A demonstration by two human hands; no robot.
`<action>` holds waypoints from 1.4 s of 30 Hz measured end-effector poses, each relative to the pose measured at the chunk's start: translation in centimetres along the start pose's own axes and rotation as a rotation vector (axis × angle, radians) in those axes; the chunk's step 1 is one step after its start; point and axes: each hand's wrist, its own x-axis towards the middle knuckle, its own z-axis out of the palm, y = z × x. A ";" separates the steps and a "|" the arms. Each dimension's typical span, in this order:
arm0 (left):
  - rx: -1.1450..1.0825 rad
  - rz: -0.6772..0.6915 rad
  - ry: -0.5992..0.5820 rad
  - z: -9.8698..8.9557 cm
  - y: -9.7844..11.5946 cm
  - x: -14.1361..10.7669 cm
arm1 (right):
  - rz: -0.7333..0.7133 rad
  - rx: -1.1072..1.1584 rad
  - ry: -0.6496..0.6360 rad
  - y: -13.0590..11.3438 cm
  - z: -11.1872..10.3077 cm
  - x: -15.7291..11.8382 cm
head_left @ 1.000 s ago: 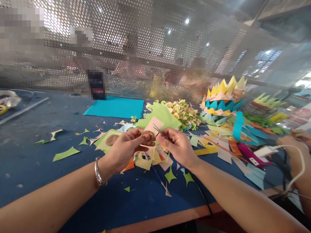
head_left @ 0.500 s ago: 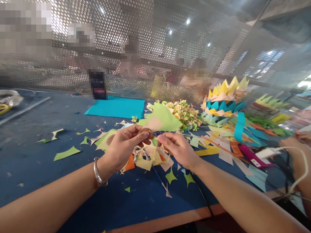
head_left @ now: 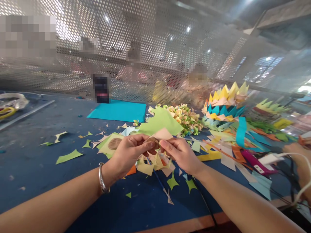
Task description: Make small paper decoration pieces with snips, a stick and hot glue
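Note:
My left hand (head_left: 127, 155), with a silver bangle at the wrist, pinches a small round brown piece (head_left: 152, 141) between thumb and fingers. Close beside it, my right hand (head_left: 181, 153) has thumb and fingertips pressed together at the piece's right edge; what they grip is too small to make out. Behind the fingers is a pale peach paper (head_left: 163, 134). Another brown disc (head_left: 114, 143) lies on light green paper left of my left hand. Cut paper scraps (head_left: 145, 166) and a thin blue stick (head_left: 159, 180) lie below my hands.
Green paper (head_left: 162, 121) and a heap of small folded pieces (head_left: 187, 118) lie behind my hands. A blue sheet (head_left: 119, 111) is at the back. Stacked paper crowns (head_left: 224, 103), a magenta power strip (head_left: 259, 162) and another person's hand are on the right. A perforated metal screen (head_left: 150, 71) stands behind.
The view has shifted slightly, so most things appear a little lower and to the right. My right fingertips are closer to the brown piece. The blue-purple thing between my hands no longer shows.

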 end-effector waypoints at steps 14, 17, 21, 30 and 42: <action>-0.063 -0.027 -0.017 0.0 0.2 -0.1 | -0.001 0.079 -0.035 0.1 0.0 0.0; -0.039 -0.016 0.005 -0.1 0.3 -0.1 | -0.010 0.036 -0.033 -0.1 0.0 0.1; -0.030 0.001 0.027 0.0 0.2 -0.1 | -0.017 -0.020 -0.021 -0.6 0.0 0.0; 0.048 0.051 0.063 0.0 0.1 0.1 | -0.025 -0.052 -0.009 -1.1 0.1 0.0; 0.338 0.137 0.046 -0.3 0.2 0.1 | -0.103 -0.090 -0.050 -1.4 0.0 0.0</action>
